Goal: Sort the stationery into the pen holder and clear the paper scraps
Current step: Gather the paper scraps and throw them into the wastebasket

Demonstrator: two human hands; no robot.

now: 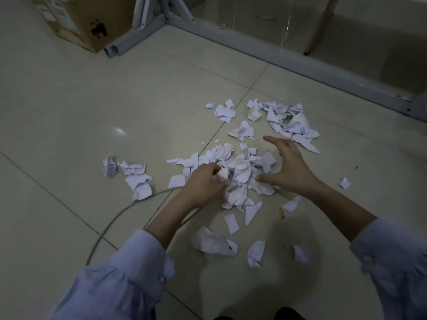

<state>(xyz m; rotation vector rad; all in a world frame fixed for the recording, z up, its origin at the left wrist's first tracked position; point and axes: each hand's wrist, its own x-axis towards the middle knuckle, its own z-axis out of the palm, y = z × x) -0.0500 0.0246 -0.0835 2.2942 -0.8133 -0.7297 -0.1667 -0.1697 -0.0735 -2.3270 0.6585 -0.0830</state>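
White paper scraps (241, 173), writing unreadable, gripped by left hand (203, 182).

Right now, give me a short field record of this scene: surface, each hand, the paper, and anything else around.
surface: tiled floor
left hand: grips crumpled scraps at the near-left edge of the central pile
right hand: fingers spread and arched over the pile's right side, holding nothing
outlying scraps: scattered beyond, left of and nearer than the pile
cable: grey, curving under the left forearm
background: cardboard box, grey metal frame
pen holder: not in view
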